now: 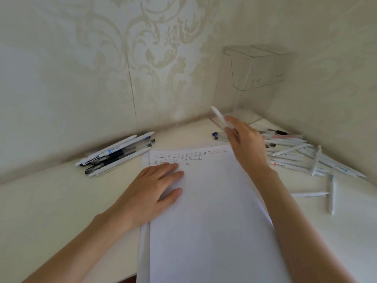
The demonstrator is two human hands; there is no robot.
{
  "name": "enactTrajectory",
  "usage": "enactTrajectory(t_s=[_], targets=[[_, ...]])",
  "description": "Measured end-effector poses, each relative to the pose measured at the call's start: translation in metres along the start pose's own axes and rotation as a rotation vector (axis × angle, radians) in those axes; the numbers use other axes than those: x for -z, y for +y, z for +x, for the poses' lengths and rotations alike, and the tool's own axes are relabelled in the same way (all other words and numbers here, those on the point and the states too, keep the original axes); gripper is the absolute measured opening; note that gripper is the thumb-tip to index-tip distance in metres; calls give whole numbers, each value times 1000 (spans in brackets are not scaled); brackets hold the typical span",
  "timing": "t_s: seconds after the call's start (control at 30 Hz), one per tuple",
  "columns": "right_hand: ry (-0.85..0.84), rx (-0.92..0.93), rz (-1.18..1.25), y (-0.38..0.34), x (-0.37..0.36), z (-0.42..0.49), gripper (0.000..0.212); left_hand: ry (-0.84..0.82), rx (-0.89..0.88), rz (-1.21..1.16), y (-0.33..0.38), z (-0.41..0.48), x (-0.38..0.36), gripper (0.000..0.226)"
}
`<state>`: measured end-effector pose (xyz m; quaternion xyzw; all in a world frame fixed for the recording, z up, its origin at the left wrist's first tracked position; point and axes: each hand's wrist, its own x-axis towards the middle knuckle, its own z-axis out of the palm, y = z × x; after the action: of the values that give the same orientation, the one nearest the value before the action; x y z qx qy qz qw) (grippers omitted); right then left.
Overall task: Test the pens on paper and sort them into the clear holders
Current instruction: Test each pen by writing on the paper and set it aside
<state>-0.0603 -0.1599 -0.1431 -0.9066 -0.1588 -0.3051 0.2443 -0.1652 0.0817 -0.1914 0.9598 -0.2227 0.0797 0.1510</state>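
- Left hand point(151, 188): flat on the paper point(214, 211), fingers point(173, 174) straight, slightly spread, holding nothing.
- Right hand point(244, 144): raised over the paper's far right corner, fingers pinching a white pen point(219, 115) that tilts up toward the wall.
- Paper: on the bench point(51, 201), test marks along its far edge.
- Clear holders point(255, 68): wall-mounted in the corner.
- Left pen group point(118, 154) and right pen pile point(295, 152): flanking the paper.
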Motion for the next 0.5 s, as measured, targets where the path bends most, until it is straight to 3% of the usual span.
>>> enactTrajectory(t_s=[0.17,0.33,0.5], targets=[[-470,-70,-46,-40,-11,-18,18,7,11,-23,2,1,3,73],[-697,-134,193,-51,-7,-21,32,48,34,-29,4,-1,4,57],[-774,134,106,-40,-8,-24,36,154,93,-43,4,-1,8,42]])
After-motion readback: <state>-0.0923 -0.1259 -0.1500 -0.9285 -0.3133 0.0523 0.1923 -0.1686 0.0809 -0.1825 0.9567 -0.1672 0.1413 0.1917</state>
